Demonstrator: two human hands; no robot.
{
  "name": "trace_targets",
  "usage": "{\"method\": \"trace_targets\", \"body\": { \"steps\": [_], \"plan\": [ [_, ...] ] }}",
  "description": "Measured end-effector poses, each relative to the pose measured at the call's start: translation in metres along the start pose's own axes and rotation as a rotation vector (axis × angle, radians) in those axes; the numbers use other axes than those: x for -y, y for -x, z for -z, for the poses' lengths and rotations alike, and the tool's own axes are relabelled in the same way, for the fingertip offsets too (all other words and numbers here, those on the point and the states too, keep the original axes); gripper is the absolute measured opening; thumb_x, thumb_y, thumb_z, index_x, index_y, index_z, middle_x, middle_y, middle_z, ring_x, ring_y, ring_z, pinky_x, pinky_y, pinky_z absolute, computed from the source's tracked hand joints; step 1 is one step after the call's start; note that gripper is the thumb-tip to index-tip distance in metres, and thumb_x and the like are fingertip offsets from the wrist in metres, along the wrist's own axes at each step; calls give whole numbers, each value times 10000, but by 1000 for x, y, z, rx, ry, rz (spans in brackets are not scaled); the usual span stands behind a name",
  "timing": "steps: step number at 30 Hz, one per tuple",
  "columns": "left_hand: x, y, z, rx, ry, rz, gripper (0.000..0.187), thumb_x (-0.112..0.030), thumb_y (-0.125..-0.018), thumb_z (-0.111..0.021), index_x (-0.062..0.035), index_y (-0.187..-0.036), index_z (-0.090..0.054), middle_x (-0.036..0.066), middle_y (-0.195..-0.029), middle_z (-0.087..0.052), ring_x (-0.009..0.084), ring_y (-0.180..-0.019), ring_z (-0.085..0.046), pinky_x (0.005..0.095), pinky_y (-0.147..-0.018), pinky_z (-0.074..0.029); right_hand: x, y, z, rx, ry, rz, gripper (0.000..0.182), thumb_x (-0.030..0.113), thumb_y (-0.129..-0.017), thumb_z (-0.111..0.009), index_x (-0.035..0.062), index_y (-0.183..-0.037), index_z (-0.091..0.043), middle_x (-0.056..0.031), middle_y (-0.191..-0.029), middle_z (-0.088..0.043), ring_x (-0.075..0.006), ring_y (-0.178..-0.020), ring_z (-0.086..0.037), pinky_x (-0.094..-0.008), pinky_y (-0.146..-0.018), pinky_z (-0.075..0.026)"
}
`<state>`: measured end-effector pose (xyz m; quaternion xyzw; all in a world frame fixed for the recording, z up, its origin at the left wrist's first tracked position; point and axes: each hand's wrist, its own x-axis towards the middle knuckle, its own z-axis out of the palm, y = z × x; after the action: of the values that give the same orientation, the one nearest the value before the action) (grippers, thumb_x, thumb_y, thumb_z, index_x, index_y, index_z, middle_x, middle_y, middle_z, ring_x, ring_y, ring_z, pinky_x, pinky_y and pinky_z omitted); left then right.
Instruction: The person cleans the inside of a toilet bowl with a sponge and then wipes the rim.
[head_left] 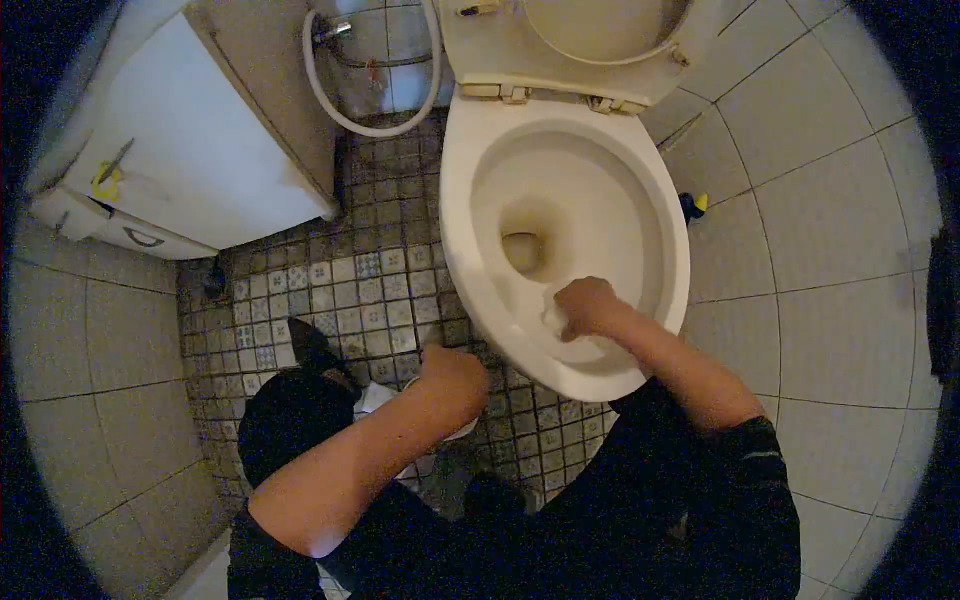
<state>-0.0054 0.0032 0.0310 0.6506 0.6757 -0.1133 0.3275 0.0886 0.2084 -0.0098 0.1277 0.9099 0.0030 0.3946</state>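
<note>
My right hand (pixel 587 308) is inside the toilet bowl (pixel 566 378), low against its front inner wall. Its fingers are curled round a small pale wad (pixel 552 318), perhaps tissue or cloth; its kind does not show clearly. My left hand (pixel 455 382) is closed above the floor, left of the bowl. Something white (pixel 463 432) shows beneath that wrist, mostly covered by the hand and forearm. What the left fingers hold, if anything, is hidden. Brownish stains surround the bowl's drain (pixel 523 252).
The toilet seat and lid (pixel 610 60) stand raised at the back. A white cabinet (pixel 190 140) is at the upper left, beside a looped white hose (pixel 372 131). A small dark thing with a yellow tip (pixel 692 207) sits right of the toilet. Patterned tiles (pixel 345 270) cover the floor.
</note>
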Motion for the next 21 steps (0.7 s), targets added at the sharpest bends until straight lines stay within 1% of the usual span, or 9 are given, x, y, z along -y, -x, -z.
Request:
{"method": "trace_targets", "body": {
  "steps": [1,3,4,8,9,11,16,18,21],
  "plan": [
    [-1,0,1,84,-17,1,193,-211,-699,-505,-82,-784,-620,135,-795,-610,302,-734,-596,475,-656,-443,-9,-2,-8,3,-8,0,423,351,-494,-701,60,-792,-625,-127,-780,-613,-285,-738,-593,-395,-654,-481],
    [1,-1,-2,53,-14,7,199,-225,-702,-507,-87,-786,-623,130,-798,-611,298,-748,-594,476,-666,-440,-41,-9,-13,-112,-39,-76,399,333,-493,-702,66,-779,-626,-128,-749,-611,-286,-738,-590,-391,-658,-479],
    [0,0,-4,28,-3,13,205,-239,-704,-510,-93,-788,-626,125,-801,-613,294,-762,-593,476,-677,-438,-49,-11,-11,-43,33,-167,394,322,-492,-707,67,-779,-623,-129,-767,-608,-286,-753,-584,-389,-676,-475],
    [-1,1,-1,80,-13,18,201,-236,-709,-506,-98,-793,-626,120,-814,-612,292,-761,-593,476,-678,-440,-4,-4,-15,-22,74,-44,468,332,-481,-720,59,-844,-604,-137,-844,-599,-276,-801,-576,-399,-684,-469],
    [0,3,4,86,-2,37,189,-205,-706,-514,-98,-802,-637,105,-844,-614,269,-781,-590,438,-672,-423,-6,-3,-13,-21,70,-43,468,332,-481,-720,59,-844,-604,-137,-844,-599,-276,-801,-576,-399,-684,-469],
    [-3,3,3,98,2,46,182,-173,-703,-521,-98,-811,-647,90,-875,-617,246,-801,-587,400,-667,-406,-22,-1,-12,-76,-126,-17,453,329,-480,-722,46,-815,-609,-137,-826,-606,-275,-804,-577,-396,-690,-468],
    [-2,2,-2,48,10,48,175,-164,-682,-541,-89,-801,-646,97,-858,-616,253,-800,-586,414,-682,-416,-43,-9,-23,-116,22,-183,429,345,-481,-724,50,-774,-618,-119,-800,-612,-286,-760,-586,-392,-648,-479],
    [-1,0,-2,54,12,51,175,-161,-682,-540,-86,-800,-645,100,-856,-615,253,-801,-586,412,-685,-418,2,7,-7,-40,15,3,428,346,-472,-731,57,-768,-622,-113,-774,-614,-281,-724,-593,-386,-626,-481],
    [1,-2,-6,60,-8,29,191,-180,-697,-519,-77,-811,-633,119,-834,-613,269,-772,-594,426,-663,-445,-38,-5,-20,-44,-52,-10,412,375,-478,-721,100,-763,-612,-110,-795,-605,-274,-748,-584,-379,-638,-466]
  ]
}}
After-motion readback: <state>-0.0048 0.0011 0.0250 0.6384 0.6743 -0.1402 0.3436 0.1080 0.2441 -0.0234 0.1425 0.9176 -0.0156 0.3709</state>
